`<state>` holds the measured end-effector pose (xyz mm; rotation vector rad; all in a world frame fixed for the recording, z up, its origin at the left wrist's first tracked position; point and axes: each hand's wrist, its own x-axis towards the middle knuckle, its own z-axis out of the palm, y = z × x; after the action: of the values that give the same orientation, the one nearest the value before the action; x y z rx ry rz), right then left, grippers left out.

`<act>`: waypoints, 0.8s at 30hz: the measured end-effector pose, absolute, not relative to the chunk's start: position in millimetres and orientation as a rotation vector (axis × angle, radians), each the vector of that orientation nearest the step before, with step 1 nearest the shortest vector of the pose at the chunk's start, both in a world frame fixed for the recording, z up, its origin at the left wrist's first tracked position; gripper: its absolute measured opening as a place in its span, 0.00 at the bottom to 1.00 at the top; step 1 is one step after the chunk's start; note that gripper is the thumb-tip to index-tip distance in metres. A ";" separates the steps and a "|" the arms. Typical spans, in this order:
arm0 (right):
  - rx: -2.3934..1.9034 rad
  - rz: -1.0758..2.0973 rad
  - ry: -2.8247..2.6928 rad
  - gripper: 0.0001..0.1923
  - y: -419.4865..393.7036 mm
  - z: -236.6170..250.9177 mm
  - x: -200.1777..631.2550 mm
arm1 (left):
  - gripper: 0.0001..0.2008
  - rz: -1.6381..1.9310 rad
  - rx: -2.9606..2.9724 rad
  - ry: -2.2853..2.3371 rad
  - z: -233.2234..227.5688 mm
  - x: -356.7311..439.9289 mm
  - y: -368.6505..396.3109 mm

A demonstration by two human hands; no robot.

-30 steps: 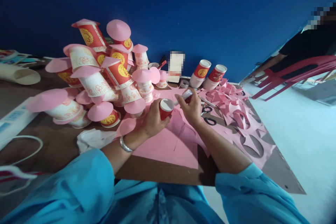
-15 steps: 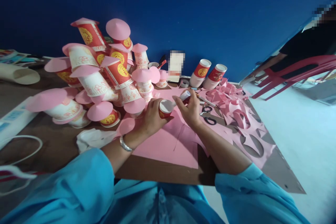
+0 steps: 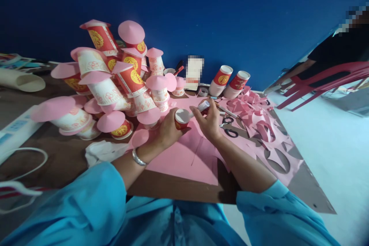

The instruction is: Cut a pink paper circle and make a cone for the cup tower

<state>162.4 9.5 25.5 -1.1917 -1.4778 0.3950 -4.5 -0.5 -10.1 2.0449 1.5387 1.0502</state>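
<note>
Since the picture a second ago the left hand (image 3: 167, 132) has lifted the small red paper cup (image 3: 181, 118) a little and tipped its white base closer to the right hand (image 3: 209, 123); over the last half second almost nothing has moved. The left fingers are closed round the cup's red wall, holding it on its side above the large pink paper sheet (image 3: 184, 159). The right fingers are pinched on a short white glue stick (image 3: 202, 106), whose tip lies against the cup's white base.

The sheet lies on a dark brown wooden worktop (image 3: 66, 157). To the left stands a heap of paper cups capped with pink paper cones (image 3: 115, 80). Behind the hands, two red paper cups (image 3: 229, 80) lie tilted near the wall, and a roll of tape (image 3: 203, 92) sits just beside them. To the right are curled pink paper offcuts (image 3: 256, 117) and black-handled scissors (image 3: 229, 127). A white crumpled cloth (image 3: 100, 152) lies near the left wrist. The wall behind is deep blue (image 3: 230, 15); a red plastic chair (image 3: 325, 80) and another person in black (image 3: 334, 54) are at the far right, over a pale floor (image 3: 331, 142).
</note>
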 end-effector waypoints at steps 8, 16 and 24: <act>-1.239 0.439 -1.441 0.19 18.7 16.3 167.7 | 0.32 1.123 2.074 1.450 -11.1 -7.2 -1.5; -1.120 0.423 -1.417 0.17 10.8 26.5 164.6 | 0.33 1.186 2.220 1.300 -15.5 -9.5 0.1; -1.175 0.321 -1.499 0.17 13.2 22.5 165.5 | 0.33 1.184 2.228 1.457 -16.0 -6.1 -1.2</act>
<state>165.5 13.2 22.5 -1.1746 -1.4988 0.3209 -6.1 -1.2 -16.0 2.2284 1.4572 1.1835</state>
